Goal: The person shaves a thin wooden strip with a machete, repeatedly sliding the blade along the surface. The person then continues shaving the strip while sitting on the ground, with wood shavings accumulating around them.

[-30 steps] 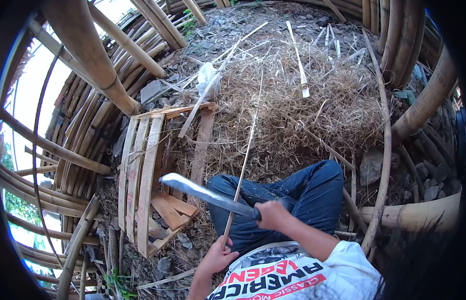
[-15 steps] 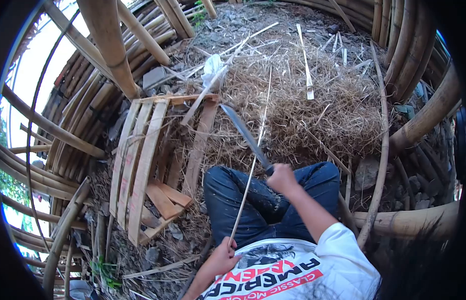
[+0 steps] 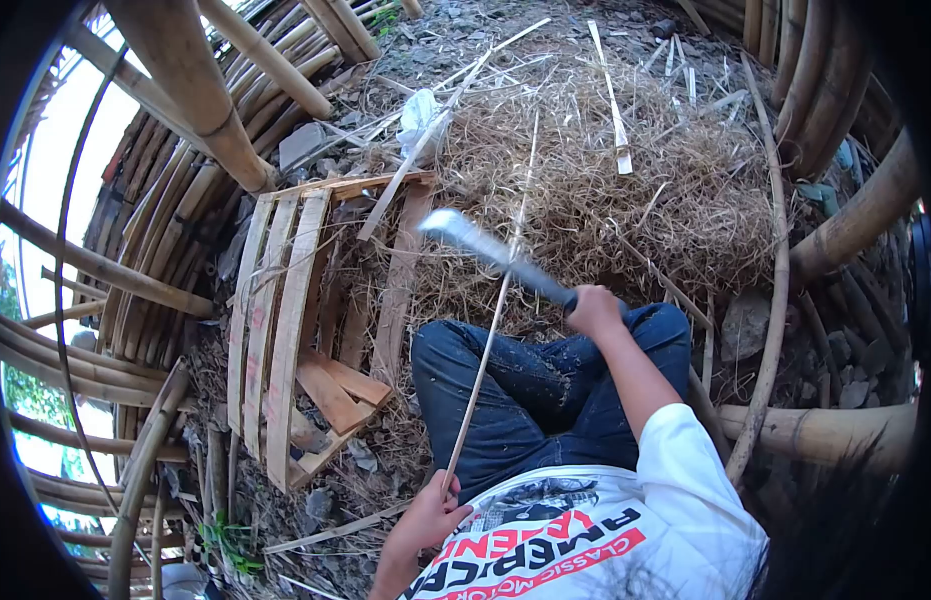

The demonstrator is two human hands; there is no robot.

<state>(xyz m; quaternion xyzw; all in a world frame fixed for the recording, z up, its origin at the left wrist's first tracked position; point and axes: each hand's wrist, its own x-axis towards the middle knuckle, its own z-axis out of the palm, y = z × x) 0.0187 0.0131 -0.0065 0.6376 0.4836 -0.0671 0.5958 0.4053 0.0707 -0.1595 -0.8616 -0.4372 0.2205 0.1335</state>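
Observation:
My left hand [image 3: 437, 510], low in the view near my shirt, is closed round the lower end of a long thin bamboo strip [image 3: 482, 370]. The strip runs up between my knees and over the pile of shavings [image 3: 605, 210]. My right hand [image 3: 595, 311], above my right knee, is closed on the handle of a long knife [image 3: 485, 250]. Its blade points up and left, blurred by motion, and crosses the strip; whether the two touch I cannot tell.
A slatted wooden crate [image 3: 285, 340] lies to the left, with loose wood pieces in it. Thick bamboo poles [image 3: 830, 425] stand and lie on both sides. A white plastic bag [image 3: 418, 122] and a pale flat strip [image 3: 611, 100] lie farther ahead.
My right hand has moved up and to the right with the knife, whose blade has shifted along the strip. My left hand has moved slightly left, still holding the strip.

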